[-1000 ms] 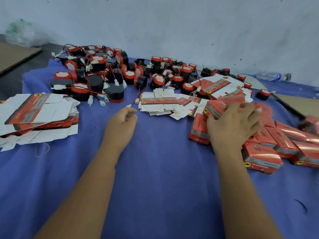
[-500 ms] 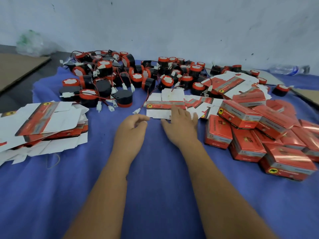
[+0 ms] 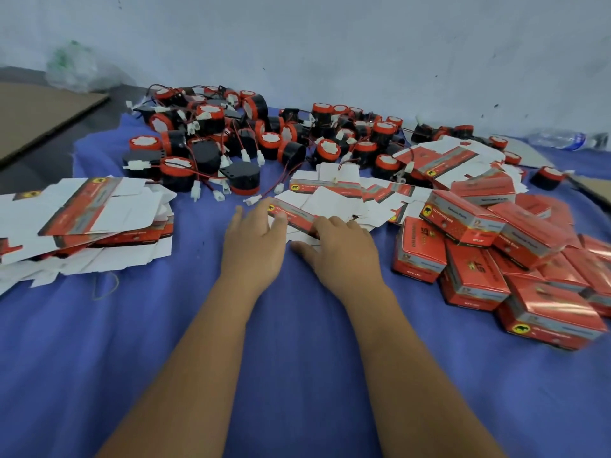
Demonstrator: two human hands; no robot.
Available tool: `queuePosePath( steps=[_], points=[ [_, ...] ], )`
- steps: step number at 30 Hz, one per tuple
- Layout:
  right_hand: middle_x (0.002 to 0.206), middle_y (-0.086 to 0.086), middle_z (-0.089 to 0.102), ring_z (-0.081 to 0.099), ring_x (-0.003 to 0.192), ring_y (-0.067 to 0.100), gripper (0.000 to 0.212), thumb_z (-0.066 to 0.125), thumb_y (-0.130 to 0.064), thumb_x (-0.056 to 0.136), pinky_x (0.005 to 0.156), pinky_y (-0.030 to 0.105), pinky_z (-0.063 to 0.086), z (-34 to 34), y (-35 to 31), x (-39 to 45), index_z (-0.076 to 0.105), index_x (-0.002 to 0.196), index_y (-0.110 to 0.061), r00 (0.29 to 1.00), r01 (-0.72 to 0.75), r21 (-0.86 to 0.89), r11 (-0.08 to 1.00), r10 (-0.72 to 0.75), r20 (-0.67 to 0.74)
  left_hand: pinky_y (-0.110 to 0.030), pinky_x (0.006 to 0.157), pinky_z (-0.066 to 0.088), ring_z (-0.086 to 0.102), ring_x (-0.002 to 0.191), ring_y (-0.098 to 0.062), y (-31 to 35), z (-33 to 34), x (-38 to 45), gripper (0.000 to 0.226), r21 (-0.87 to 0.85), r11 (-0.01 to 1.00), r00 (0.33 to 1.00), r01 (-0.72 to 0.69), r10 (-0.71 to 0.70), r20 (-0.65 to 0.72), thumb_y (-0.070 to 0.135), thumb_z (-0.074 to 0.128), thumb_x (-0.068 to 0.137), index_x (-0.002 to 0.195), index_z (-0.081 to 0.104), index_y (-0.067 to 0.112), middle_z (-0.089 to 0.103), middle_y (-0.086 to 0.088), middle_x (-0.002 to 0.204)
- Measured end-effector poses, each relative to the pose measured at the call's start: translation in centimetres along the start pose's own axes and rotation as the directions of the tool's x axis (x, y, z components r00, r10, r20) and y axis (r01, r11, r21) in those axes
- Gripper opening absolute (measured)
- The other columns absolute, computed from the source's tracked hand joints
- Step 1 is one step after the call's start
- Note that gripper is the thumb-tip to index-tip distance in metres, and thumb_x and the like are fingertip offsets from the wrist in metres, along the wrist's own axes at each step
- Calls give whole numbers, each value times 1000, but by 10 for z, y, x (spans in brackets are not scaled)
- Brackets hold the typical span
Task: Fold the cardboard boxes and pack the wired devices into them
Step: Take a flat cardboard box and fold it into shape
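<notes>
As both hands close on same flat box blank [image 3: 292, 211], order left to right: left stack of blanks [image 3: 86, 219] at 9 o'clock, untouched. Left hand [image 3: 254, 242], fingers spread and relaxed, tips touching blank's near-left end. Blank lies at 12 o'clock from hands, long axis running 10-to-4 o'clock, atop loose central pile. Right hand [image 3: 340, 249], fingers on blank's right end, thumb on blue cloth [image 3: 297, 325]; real grip or not, cannot tell. Folded boxes [image 3: 496, 259] at 3 o'clock. Wired devices [image 3: 211, 143] at 12, beyond blank. Likely next: lift blank, both hands equally near.
</notes>
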State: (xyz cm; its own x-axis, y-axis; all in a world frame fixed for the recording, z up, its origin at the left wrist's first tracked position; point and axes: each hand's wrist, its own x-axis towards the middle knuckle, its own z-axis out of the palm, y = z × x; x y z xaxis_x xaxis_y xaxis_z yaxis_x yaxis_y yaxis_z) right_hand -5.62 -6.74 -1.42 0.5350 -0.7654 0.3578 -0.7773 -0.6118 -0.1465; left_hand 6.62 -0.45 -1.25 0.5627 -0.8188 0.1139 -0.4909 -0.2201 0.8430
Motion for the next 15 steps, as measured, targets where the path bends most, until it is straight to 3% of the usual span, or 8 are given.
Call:
queuePosePath(
  steps=[2, 3, 5, 7, 9, 11, 13, 15],
  points=[
    [105, 6, 64, 59, 95, 32, 29, 43, -41, 100, 67, 33, 29, -2, -3, -1, 51, 107, -13, 996, 77, -112, 991, -81, -40, -45, 112, 30, 40, 134, -28, -1, 1, 3, 38, 225, 971, 996, -82, 74, 40, 32, 39, 101, 134, 57, 24, 52, -9, 142],
    [102, 6, 65, 62, 91, 32, 19, 45, -30, 101, 59, 31, 26, -3, -3, -1, 47, 107, -13, 995, 84, -136, 987, -91, -45, -44, 105, 36, 48, 121, -29, -2, 1, 4, 34, 226, 969, 995, -101, 99, 20, 30, 41, 100, 123, 64, 19, 58, -9, 129],
    [96, 8, 66, 64, 83, 34, 10, 46, -19, 100, 50, 32, 20, -7, -2, -1, 41, 107, -12, 998, 23, -73, 997, -28, -61, -39, 82, 43, 53, 96, -30, -3, -1, 5, 26, 16, 996, 994, -85, 86, -61, 25, 47, 98, 94, 68, 11, 60, -14, 104],
    [90, 11, 67, 63, 80, 35, 13, 39, -24, 105, 53, 34, 22, -13, 1, -2, 41, 105, -10, 991, -56, 77, 995, 65, -116, -28, 67, 41, 53, 85, -21, -6, -3, 5, 18, -162, 983, 987, -83, 59, -146, 21, 54, 95, 94, 70, 13, 60, -13, 93],
    [87, 11, 67, 62, 80, 35, 21, 35, -27, 106, 56, 34, 25, -17, 2, -4, 43, 105, -7, 976, -83, 176, 981, 116, -186, -7, 71, 41, 56, 101, -8, -4, -6, 5, 27, -261, 960, 981, -97, 48, -188, 19, 61, 95, 121, 68, 21, 63, 9, 107],
    [87, 13, 67, 62, 82, 35, 22, 36, -25, 105, 58, 34, 29, -20, 0, -6, 46, 105, -5, 964, -68, 234, 970, 124, -235, 3, 83, 38, 51, 116, 2, 0, -8, 5, 41, -416, 898, 979, -146, 71, -190, 16, 64, 95, 135, 59, 23, 57, 20, 127],
    [79, 7, 62, 60, 78, 34, 20, 37, -24, 105, 58, 34, 31, -22, -2, -6, 45, 100, -7, 950, -79, 350, 934, 177, -258, -8, 103, 39, 47, 128, 2, 4, -8, 4, 51, -526, 823, 975, -215, 153, -159, 16, 66, 94, 140, 50, 31, 51, 16, 144],
    [70, -6, 51, 55, 71, 24, 20, 36, -27, 105, 54, 32, 32, -22, -3, -5, 41, 93, -12, 933, -130, 502, 855, 277, -230, -20, 111, 38, 45, 133, 0, 5, -8, -1, 57, -491, 806, 944, -331, 285, -169, 23, 71, 88, 139, 47, 35, 49, 14, 146]
  ],
)
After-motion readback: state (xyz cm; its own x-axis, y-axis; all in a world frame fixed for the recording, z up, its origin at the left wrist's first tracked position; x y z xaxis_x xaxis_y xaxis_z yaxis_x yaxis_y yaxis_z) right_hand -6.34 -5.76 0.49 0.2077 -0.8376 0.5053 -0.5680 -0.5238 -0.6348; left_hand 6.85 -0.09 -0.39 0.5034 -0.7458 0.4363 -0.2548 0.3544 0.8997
